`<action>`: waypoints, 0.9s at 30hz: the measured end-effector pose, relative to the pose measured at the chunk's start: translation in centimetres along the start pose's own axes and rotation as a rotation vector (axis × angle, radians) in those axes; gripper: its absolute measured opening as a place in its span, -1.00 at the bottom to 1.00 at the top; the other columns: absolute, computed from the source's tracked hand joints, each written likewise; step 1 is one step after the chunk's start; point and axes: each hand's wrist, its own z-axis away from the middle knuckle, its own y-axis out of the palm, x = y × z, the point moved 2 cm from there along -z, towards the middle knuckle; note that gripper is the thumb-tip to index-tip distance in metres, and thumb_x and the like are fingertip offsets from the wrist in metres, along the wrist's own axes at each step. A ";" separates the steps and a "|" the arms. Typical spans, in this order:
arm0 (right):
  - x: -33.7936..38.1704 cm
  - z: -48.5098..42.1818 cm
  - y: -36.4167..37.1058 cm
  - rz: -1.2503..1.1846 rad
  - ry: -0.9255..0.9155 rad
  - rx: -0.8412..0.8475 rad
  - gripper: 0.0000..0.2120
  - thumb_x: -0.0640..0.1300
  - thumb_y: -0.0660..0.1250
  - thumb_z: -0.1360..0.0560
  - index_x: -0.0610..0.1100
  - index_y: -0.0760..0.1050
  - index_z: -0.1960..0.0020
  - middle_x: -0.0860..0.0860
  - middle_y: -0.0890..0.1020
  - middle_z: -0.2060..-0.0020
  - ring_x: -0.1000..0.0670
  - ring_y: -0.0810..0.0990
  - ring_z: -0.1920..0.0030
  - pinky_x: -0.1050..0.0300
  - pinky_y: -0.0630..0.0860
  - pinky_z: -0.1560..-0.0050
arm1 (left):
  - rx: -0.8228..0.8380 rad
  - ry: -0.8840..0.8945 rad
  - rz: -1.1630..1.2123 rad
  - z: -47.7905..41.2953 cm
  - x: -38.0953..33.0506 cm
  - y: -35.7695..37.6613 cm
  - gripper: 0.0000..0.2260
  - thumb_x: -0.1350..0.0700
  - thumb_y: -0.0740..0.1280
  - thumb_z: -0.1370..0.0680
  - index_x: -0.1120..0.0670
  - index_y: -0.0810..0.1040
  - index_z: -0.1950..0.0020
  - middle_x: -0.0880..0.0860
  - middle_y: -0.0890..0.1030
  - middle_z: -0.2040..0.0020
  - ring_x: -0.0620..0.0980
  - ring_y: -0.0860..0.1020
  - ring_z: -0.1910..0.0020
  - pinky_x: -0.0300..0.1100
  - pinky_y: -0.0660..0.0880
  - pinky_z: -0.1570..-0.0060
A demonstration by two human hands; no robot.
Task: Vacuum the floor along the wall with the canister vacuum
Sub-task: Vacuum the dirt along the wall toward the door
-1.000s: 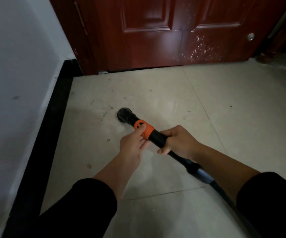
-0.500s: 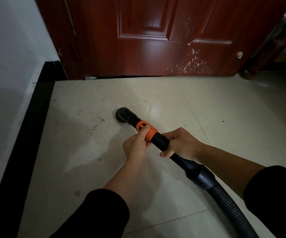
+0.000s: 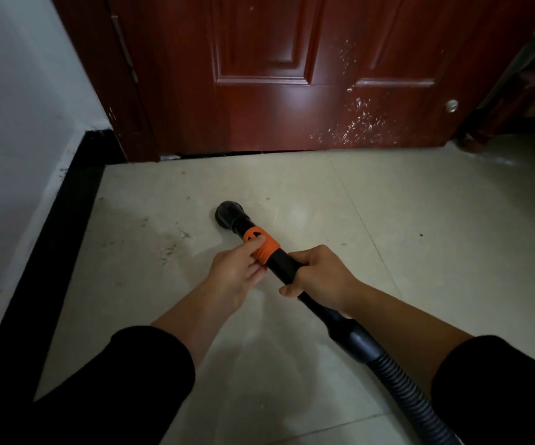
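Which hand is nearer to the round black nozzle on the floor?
Left. The left hand holds the orange collar just behind the round black nozzle; the right hand grips the black tube farther back.

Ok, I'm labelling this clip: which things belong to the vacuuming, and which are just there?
In the job: nozzle, orange collar pinched by the left hand, wand gripped by the right hand, hose, dirt specks on the floor, black baseboard.
Just there: red door, silver knob on it, wooden furniture far right.
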 end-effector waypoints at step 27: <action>-1.9 -1.8 -4.7 -0.152 0.012 -0.023 -0.79 -0.35 0.45 -0.35 -0.23 0.66 0.02 -0.10 0.59 0.37 -0.04 0.57 0.34 0.12 0.52 0.19 | -0.027 0.045 0.079 -2.3 1.1 5.7 -0.81 0.08 0.45 -0.50 0.18 0.55 0.05 0.13 0.64 0.07 -0.06 0.64 0.13 -0.25 0.57 0.17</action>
